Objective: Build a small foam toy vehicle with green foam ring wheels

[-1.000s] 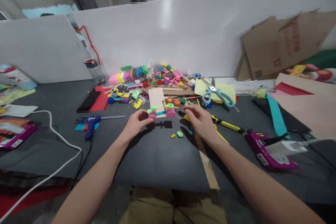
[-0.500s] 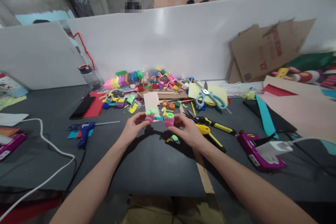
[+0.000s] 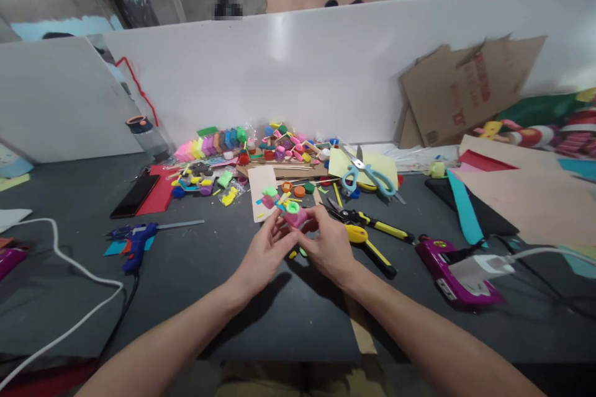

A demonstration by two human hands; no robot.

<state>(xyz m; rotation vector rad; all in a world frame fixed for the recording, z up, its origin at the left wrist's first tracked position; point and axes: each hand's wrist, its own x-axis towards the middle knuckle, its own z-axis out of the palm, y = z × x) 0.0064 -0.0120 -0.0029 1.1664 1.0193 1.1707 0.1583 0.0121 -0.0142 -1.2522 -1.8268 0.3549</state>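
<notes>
My left hand (image 3: 264, 255) and my right hand (image 3: 328, 245) meet at the middle of the dark table (image 3: 186, 298). Both pinch a small pink foam piece with a green ring on top (image 3: 295, 215), held just above the table. A second pink piece with a green top (image 3: 268, 198) sits right behind my left fingertips; whether it is joined to the first I cannot tell. Small green and yellow foam bits (image 3: 298, 253) lie under my hands.
Behind lie a pale card strip (image 3: 261, 189), foam blocks (image 3: 214, 139), blue scissors (image 3: 367, 175) and a yellow-black knife (image 3: 375, 221). A blue glue gun (image 3: 136, 238), phone (image 3: 135, 195) and white cable (image 3: 69, 273) are left; a purple glue gun (image 3: 454, 263) and cardboard (image 3: 465, 96) right.
My hands have closed in on each other. The left hand moved right with its pink piece, and the right hand took hold of the other pink piece and brought it to the left one.
</notes>
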